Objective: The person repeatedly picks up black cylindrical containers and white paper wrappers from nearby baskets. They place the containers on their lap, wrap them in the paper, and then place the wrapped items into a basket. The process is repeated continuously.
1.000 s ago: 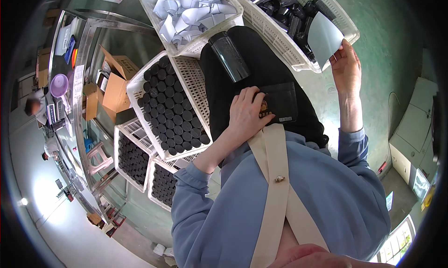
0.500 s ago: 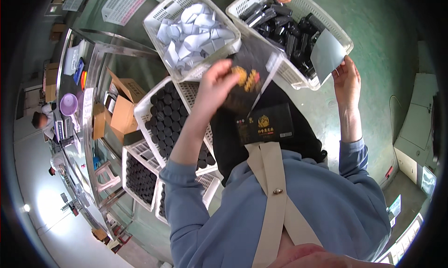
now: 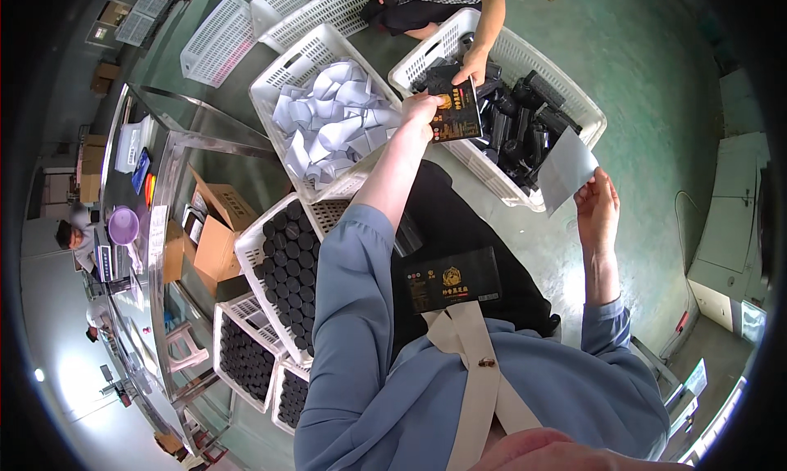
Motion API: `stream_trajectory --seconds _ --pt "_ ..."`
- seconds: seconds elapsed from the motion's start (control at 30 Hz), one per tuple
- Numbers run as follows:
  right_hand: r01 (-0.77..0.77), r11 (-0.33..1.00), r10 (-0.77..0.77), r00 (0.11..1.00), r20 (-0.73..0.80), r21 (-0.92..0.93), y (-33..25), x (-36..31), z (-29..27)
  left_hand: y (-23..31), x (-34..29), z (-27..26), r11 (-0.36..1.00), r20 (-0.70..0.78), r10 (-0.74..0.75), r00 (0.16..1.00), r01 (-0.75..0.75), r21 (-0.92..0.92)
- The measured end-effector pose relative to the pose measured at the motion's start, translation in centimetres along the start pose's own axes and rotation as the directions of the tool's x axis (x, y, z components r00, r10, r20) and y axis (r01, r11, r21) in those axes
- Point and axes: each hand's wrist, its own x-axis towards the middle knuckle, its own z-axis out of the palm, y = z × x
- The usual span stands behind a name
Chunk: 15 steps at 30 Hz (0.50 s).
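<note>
My left hand (image 3: pixel 420 114) reaches forward, fingers closed on one edge of a black label (image 3: pixel 459 122) with gold print. A co-worker's hand (image 3: pixel 473 65) touches the label's far edge, above the crate of black containers. Out to the right, my right hand (image 3: pixel 598 204) pinches a pale sheet of paper (image 3: pixel 566 174) by its corner, beside that crate's near right end. Another black printed label (image 3: pixel 452 281) lies flat on my lap; whether it is a single one or a stack, I cannot tell. A dark cylinder (image 3: pixel 407 235) is partly visible beside my left forearm.
Ahead stands a white crate (image 3: pixel 502 180) of shiny black containers. Left of it, another crate (image 3: pixel 264 131) holds curled white papers (image 3: pixel 336 135). Crates of black round-topped jars (image 3: pixel 288 262) stand at my left, near an open cardboard box (image 3: pixel 217 209) and a metal-framed table (image 3: pixel 168 155).
My left hand has carried the black label forward and away from my lap, where the co-worker's hand now meets it. My right hand has lowered slightly, still holding the pale sheet.
</note>
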Motion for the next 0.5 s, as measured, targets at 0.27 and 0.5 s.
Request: stream_trajectory --seconds 0.27,0.5 --pt "0.426 0.82 -0.358 0.903 0.238 -0.382 1.1 -2.3 4.9 0.1 -8.6 0.7 0.709 0.0 0.677 0.736 -0.652 0.269" --pt "0.939 0.081 -0.417 0.337 0.844 -0.335 2.5 -6.3 13.3 -2.4 -25.2 -1.1 0.893 0.3 0.447 0.843 -0.403 -0.198"
